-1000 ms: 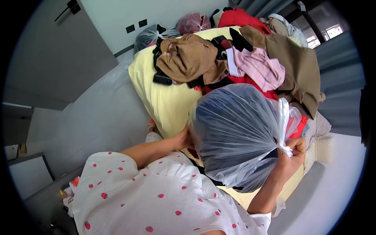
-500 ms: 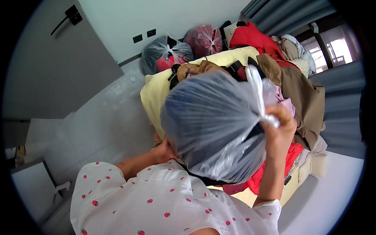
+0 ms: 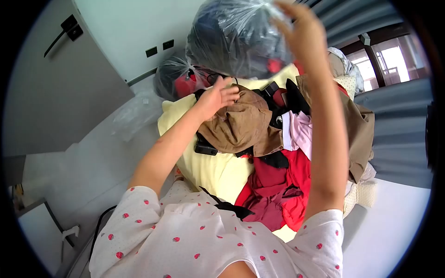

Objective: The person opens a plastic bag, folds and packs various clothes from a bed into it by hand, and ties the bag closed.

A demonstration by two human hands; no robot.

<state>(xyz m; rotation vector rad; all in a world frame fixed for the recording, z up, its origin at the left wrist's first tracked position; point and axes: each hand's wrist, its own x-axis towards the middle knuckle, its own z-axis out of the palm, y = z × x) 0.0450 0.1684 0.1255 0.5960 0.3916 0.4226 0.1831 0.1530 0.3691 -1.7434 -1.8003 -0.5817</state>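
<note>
A filled clear plastic bag [image 3: 234, 41] with dark clothing and a bit of red inside is at the far end of the bed. My right hand [image 3: 303, 30] is raised beside its gathered top, thumb and fingers apart and somewhat blurred; whether the fingertips still touch the plastic is hard to see. My left hand [image 3: 220, 99] is open below the bag, its fingers spread over a brown garment [image 3: 241, 123], holding nothing. Around that garment lie a pink garment [image 3: 301, 132], dark red clothing [image 3: 269, 197] and a small black object [image 3: 205, 146].
Another tied plastic bag [image 3: 174, 78] stands on the floor against the wall. Pale yellow bedding [image 3: 211, 169] lies beneath the clothes. An olive-brown garment [image 3: 359, 134] drapes at the right near the grey curtain [image 3: 398, 125]. Crumpled clear plastic [image 3: 134, 113] lies on the floor; a grey door [image 3: 51, 88] is at left.
The filled bag has moved away from my body to the far end of the bed, uncovering the clothes. My left hand has come off it, and my right hand has reached forward and opened.
</note>
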